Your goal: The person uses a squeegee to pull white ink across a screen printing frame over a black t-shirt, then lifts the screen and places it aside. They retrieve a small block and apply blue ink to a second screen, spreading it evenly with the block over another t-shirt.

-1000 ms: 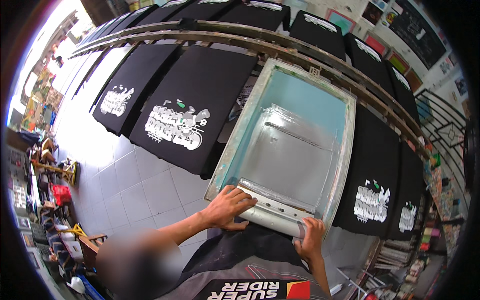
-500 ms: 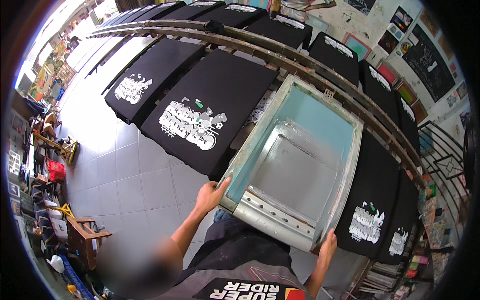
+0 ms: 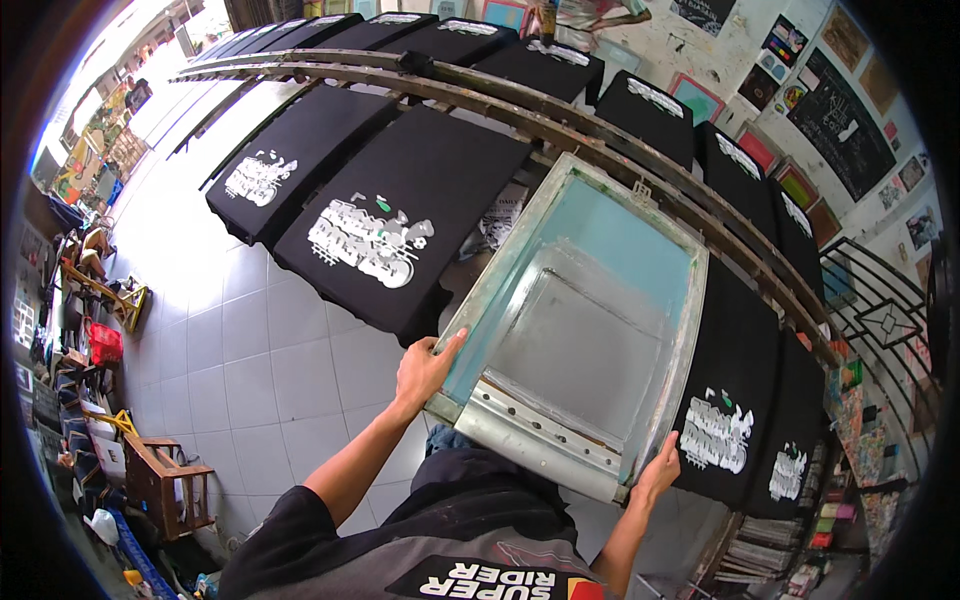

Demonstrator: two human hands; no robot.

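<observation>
the frame [image 3: 512,262] there is between the left shirts [image 3: 430,180] and the right shirts [image 3: 740,340]; at its near end lies the squeegee [image 3: 540,437]. behind it pass the rails [image 3: 590,150], and behind these, more shirts [image 3: 650,125].

A floor of grey square tiles [image 3: 245,375] spreads left of the left grip [image 3: 422,372], turning glaring white toward the far left, where strong light comes in. Below and left of that grip stands a brown wooden stool [image 3: 143,480]; a red basket [image 3: 104,343] sits farther off, amid crowded clutter. Beyond the right grip [image 3: 657,470], a pale, marked wall [image 3: 730,80] carries a dark chalkboard [image 3: 842,125] and small pictures [image 3: 920,228], with coloured frames [image 3: 697,98] below them. A black metal railing [image 3: 885,322] curves right of that grip. Long rails [image 3: 605,155] cross ahead of both grips.
</observation>
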